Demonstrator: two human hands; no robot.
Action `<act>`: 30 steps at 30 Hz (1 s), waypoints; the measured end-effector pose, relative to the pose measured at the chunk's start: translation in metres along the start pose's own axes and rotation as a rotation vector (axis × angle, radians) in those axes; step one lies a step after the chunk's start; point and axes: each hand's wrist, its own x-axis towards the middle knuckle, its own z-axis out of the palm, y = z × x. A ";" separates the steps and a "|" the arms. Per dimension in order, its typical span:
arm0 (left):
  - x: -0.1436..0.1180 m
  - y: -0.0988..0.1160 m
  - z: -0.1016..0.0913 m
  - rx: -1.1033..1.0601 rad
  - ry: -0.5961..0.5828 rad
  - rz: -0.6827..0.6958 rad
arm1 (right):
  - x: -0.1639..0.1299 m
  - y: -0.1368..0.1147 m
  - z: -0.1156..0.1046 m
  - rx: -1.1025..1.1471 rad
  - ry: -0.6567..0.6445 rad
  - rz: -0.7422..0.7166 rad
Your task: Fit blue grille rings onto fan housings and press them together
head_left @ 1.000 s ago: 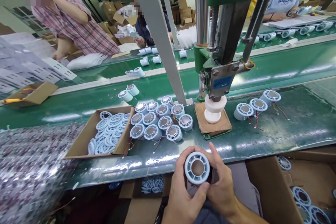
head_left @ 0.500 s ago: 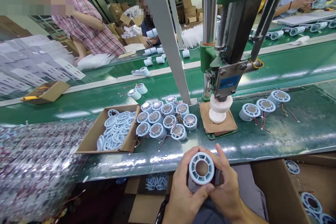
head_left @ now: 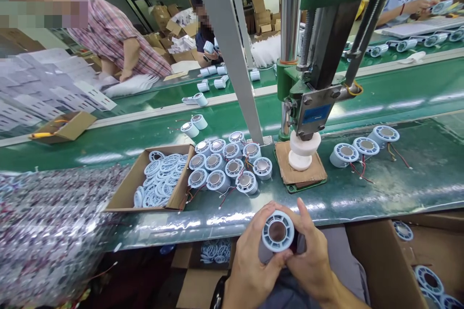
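Observation:
Between my two hands is a light-blue cylindrical motor housing (head_left: 278, 246) with a spoked ring on its top and a round metal centre. My left hand (head_left: 250, 256) wraps its left side, thumb at the lower front. My right hand (head_left: 310, 253) grips the right side, its index finger pointing up and off the part. Just beyond my hands, a press (head_left: 315, 106) with a white plastic head (head_left: 305, 144) stands over a cardboard-covered base (head_left: 282, 166). Several similar housings (head_left: 217, 179) with thin wires stand to its left, and three more housings (head_left: 345, 153) to its right.
A cardboard box (head_left: 119, 198) of loose blue rings is on the bench, beside bubble-wrapped material (head_left: 54, 231). An open carton (head_left: 384, 251) with more parts sits low at right. A grey post (head_left: 232, 48) rises behind the housings. Co-workers stand across the green conveyor (head_left: 145, 130).
The housing in my hands has tilted slightly and shifted a little left, showing more of its side. On the conveyor, two housings have moved slightly right. A co-worker's arm has lowered.

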 end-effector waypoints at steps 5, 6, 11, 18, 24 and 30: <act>-0.001 -0.001 -0.004 -0.052 -0.069 -0.122 | 0.001 0.000 -0.002 -0.014 -0.015 -0.007; -0.002 -0.001 -0.004 -0.047 -0.074 -0.135 | 0.001 0.000 -0.002 -0.013 -0.014 -0.004; -0.003 0.002 -0.003 -0.001 -0.057 -0.155 | -0.001 0.001 -0.001 0.011 0.000 0.014; -0.003 0.002 0.001 -0.114 -0.038 -0.221 | -0.005 0.004 -0.003 0.054 -0.023 0.045; -0.005 0.001 0.006 -0.224 0.043 -0.325 | -0.004 0.004 -0.003 0.057 -0.027 0.050; -0.007 0.000 0.006 -0.203 0.049 -0.308 | -0.004 0.006 -0.005 0.058 -0.032 0.022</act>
